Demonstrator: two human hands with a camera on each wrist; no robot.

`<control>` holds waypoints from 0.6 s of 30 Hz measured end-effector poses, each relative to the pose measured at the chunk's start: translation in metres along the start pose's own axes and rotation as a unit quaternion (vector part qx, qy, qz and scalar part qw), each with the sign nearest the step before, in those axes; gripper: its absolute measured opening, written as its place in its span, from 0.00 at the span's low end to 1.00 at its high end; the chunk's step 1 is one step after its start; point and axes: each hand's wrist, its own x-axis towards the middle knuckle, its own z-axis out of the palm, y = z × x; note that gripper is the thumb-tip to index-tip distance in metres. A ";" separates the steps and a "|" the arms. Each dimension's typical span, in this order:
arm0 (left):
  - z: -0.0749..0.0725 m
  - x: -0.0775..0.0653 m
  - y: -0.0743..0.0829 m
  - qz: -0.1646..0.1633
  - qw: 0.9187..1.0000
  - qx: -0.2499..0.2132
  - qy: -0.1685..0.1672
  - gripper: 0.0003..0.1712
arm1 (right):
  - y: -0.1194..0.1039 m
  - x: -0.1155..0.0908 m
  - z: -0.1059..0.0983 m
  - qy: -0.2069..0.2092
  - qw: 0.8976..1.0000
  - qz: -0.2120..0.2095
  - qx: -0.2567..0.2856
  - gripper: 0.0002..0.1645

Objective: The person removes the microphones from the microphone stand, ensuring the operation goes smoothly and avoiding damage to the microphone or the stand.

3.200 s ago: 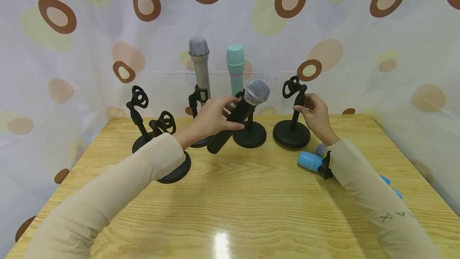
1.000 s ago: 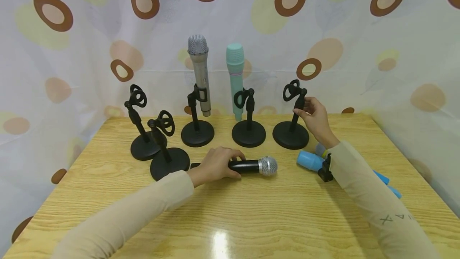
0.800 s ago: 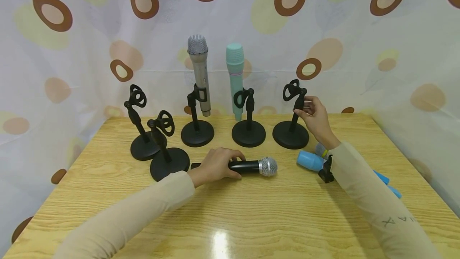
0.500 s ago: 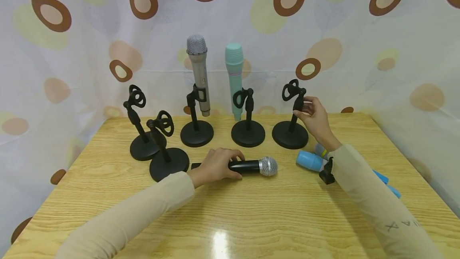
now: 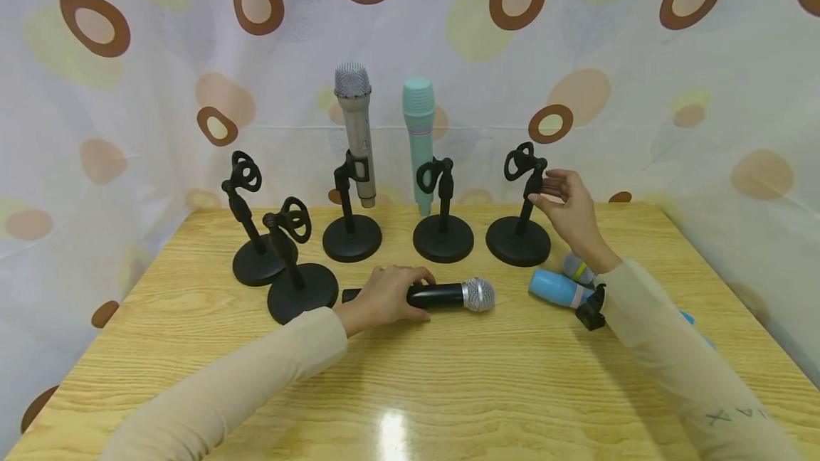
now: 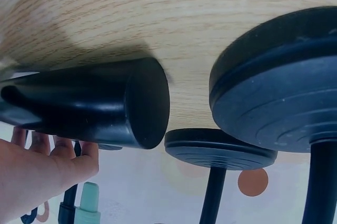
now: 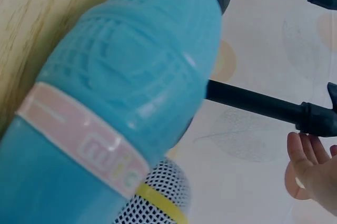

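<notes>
Under L hand (image 5: 386, 295), blk mic (image 5: 442, 295) gripped, lying on bench (image 5: 487, 390); could roll if released. R hand (image 5: 572, 212) fingers loosely extended beside stand (image 5: 524, 220); nudge might tip it.

A person's two bare hands, a left hand (image 5: 387, 295) and a right hand (image 5: 570, 212), emerge from long, cream-coloured fabric sleeves. The landmark here is the plain, pale right cuff (image 5: 620, 284), which ends at the wrist. At that cuff's edge, on its left side, is a small, black, angular device (image 5: 591, 309); its details are too small to make out. Well below the cuff, along the cream right sleeve (image 5: 673, 354), run dark characters (image 5: 718, 417): an X, a shape like an A, and a short stroke. Well left of the cuff, the matching cream left sleeve (image 5: 250, 383) shows soft creases in its lower part.
</notes>
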 end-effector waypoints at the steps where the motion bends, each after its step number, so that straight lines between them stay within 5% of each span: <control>1: 0.000 0.000 0.000 -0.001 1.000 0.000 0.000 0.30 | -0.001 0.000 0.000 0.004 1.000 -0.003 -0.001 0.32; 18: -0.007 0.000 -0.002 0.000 1.000 -0.028 -0.003 0.31 | -0.033 -0.002 -0.011 0.073 0.994 -0.066 -0.038 0.31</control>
